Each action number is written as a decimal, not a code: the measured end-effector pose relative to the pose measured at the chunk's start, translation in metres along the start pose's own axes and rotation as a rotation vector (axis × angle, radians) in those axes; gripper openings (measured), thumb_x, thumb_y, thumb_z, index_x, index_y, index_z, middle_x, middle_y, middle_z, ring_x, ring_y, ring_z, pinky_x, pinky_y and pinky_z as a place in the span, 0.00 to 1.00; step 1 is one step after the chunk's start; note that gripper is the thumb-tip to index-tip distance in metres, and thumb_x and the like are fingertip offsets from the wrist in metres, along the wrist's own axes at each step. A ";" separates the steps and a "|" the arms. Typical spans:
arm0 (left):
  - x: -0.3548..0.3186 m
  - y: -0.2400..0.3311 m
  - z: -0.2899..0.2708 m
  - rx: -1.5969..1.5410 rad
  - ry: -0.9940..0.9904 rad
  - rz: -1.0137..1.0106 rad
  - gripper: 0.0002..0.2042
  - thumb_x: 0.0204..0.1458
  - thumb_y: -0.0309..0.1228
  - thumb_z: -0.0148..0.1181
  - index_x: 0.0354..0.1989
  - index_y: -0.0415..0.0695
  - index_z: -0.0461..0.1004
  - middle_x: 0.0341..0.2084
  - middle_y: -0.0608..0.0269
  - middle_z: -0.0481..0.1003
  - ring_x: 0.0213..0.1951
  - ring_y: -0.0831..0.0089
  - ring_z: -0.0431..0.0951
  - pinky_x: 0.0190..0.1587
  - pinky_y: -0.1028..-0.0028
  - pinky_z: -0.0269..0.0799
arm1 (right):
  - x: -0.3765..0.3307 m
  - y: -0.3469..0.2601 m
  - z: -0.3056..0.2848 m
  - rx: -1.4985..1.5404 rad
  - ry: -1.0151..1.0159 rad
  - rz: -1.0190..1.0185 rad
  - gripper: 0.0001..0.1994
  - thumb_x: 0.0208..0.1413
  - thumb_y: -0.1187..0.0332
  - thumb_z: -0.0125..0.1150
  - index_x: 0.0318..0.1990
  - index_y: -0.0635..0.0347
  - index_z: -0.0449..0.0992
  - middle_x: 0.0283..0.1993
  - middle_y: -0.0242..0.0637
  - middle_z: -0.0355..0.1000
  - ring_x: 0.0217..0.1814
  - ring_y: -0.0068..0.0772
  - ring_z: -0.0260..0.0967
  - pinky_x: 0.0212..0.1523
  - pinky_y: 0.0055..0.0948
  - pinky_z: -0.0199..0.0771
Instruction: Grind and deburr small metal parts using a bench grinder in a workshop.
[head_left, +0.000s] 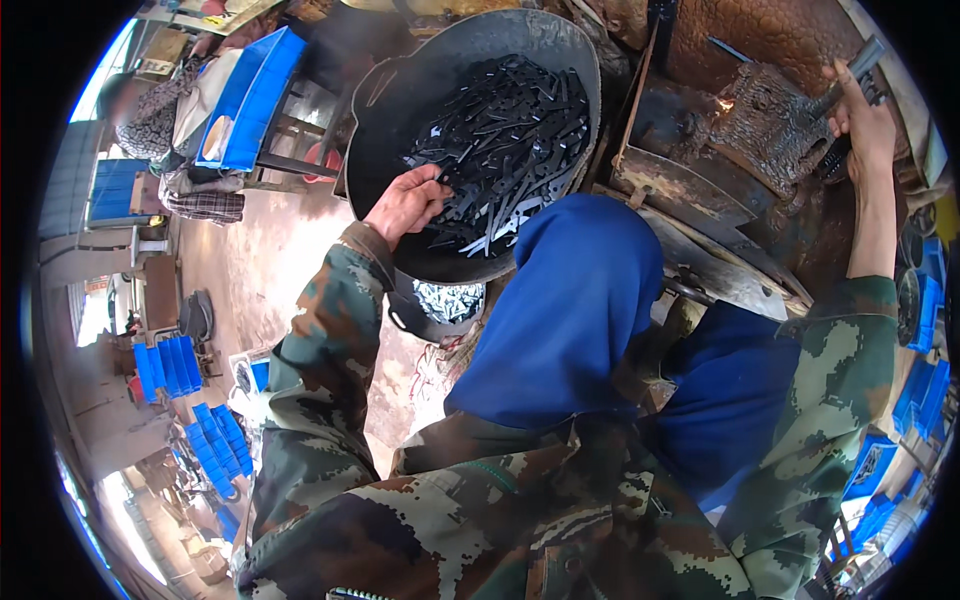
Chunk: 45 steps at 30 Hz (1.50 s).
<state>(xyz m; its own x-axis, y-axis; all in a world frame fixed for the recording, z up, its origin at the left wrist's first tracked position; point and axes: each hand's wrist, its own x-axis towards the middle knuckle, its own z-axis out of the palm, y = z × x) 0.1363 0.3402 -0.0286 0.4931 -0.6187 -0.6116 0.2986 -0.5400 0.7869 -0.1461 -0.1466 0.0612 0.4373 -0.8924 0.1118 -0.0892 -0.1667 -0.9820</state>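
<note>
My left hand (408, 203) is over the near left part of a large black tub (385, 130), its fingers curled together at the edge of a heap of thin dark metal pieces (520, 140). Whatever lies between those fingertips is too small to make out. Some pieces at the heap's near side shine silver. At the far right, my right hand (862, 120) is closed round a grey metal handle (866, 58) on a machine. The machine's brown, grease-caked block (765, 125) lies just left of that hand, with a small bright glint at its left side.
Below the tub stands a smaller dark bucket (410, 310) of shiny metal pieces. A worn metal ledge (685, 185) juts between tub and machine. Blue bins (215, 445) stand at left, and a long blue tray (250, 95) sits near another person (160, 125). More blue bins (920, 400) line the right.
</note>
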 end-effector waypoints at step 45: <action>0.036 -0.012 0.035 1.102 0.347 0.498 0.15 0.47 0.32 0.66 0.44 0.42 0.76 0.41 0.52 0.75 0.43 0.53 0.77 0.45 0.61 0.74 | -0.006 -0.005 -0.002 -0.038 -0.021 -0.013 0.17 0.58 0.57 0.66 0.42 0.65 0.81 0.14 0.20 0.55 0.14 0.12 0.51 0.18 0.18 0.55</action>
<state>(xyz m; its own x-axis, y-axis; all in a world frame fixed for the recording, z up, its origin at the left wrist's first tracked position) 0.1214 0.3044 -0.0627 0.5943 -0.8000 -0.0830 -0.7385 -0.5836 0.3377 -0.1504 -0.1410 0.0652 0.4573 -0.8811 0.1208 -0.1174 -0.1945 -0.9739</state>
